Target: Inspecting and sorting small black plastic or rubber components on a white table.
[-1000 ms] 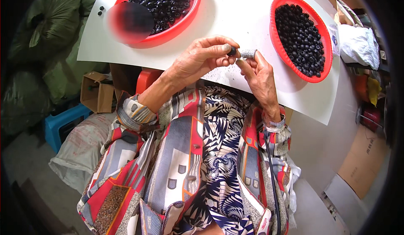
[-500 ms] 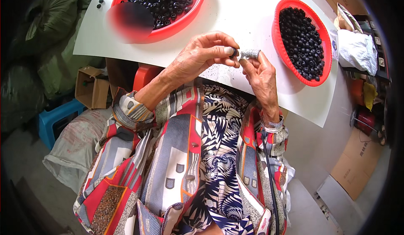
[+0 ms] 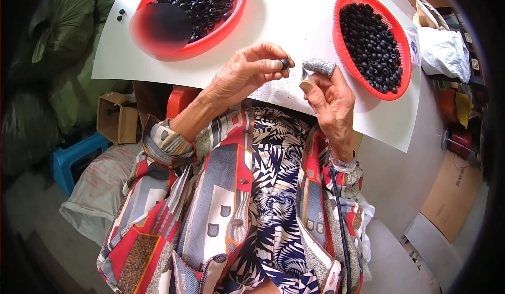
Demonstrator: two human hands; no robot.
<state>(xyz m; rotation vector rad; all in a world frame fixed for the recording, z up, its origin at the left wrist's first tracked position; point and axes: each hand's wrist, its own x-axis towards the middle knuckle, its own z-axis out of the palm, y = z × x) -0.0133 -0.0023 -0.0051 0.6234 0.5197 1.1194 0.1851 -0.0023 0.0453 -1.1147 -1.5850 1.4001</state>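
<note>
Between the thumb and fingers of my left hand [image 3: 244, 70] is a small round black cap-like piece [image 3: 284, 63], held over the near edge of the white table [image 3: 273, 18]. Just right of it, my right hand [image 3: 334, 99] pinches a thin silvery piece [image 3: 305, 75], perhaps a blade; most of it is hidden. Speckled grey wrapping [image 3: 320, 67] covers my right index finger. The two hands are a little apart. A red basin [image 3: 239, 11] of black pieces lies beyond my left hand, partly blurred. Beyond my right hand is a red slotted basket [image 3: 341, 36], also full of them.
Two loose black pieces [image 3: 120, 15] lie at the table's far left. Left of me are a cardboard box [image 3: 117, 116], a blue stool [image 3: 73, 160], a whitish sack [image 3: 102, 189] and dark green sacks [image 3: 68, 41]. A white bag [image 3: 444, 54] and flattened cardboard [image 3: 452, 194] are at right.
My hands have drawn apart: the left moved slightly left with the black piece, the right moved right. The view has shifted a little, so both red containers appear farther left and higher.
</note>
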